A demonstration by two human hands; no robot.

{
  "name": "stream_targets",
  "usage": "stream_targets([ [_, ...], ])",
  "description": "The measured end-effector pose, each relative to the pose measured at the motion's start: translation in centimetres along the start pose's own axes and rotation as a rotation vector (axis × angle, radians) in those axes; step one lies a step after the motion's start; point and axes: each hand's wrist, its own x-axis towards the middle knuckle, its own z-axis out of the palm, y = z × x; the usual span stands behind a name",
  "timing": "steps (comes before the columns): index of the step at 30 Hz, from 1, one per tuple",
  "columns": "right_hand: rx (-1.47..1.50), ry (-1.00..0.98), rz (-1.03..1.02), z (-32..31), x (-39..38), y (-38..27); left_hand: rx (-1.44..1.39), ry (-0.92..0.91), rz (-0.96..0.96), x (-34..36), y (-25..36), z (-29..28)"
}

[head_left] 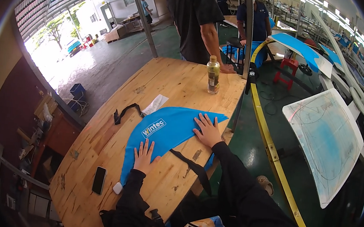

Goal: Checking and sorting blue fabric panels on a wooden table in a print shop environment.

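A curved piece of blue fabric (168,123) with a white printed logo lies spread on the wooden table (101,145). Flat on its lower left part rests my left hand (143,157), fingers spread. My right hand (208,131) presses on its right end, also with fingers apart. A black strap (128,111) and a white slip (156,104) stick out beyond the fabric's far edge. Another black strap (192,166) runs from under the near edge and hangs over the table's side.
Left of my left arm lie a phone (99,179) and a small white case (117,188). A bottle (213,75) stands at the far right corner, where a person (194,23) leans on the table. A yellow rail (270,143) and a pale panel (324,139) are to the right.
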Motion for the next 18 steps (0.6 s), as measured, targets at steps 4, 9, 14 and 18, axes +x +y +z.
stream_targets([
  [4, -0.005, 0.013, -0.003, -0.06, 0.0, 0.04, -0.008, 0.004, 0.0, 0.07, -0.01, 0.03],
  [9, -0.007, 0.001, -0.002, -0.02, 0.01, 0.0, -0.006, 0.011, 0.001, 0.05, -0.14, 0.25],
  [14, -0.006, -0.012, 0.001, -0.05, 0.11, -0.26, -0.01, 0.016, -0.004, -0.07, -0.4, 0.18],
  [18, 0.002, -0.005, 0.005, -0.1, 0.11, -0.11, 0.009, 0.014, 0.003, 0.08, -0.14, -0.15],
])
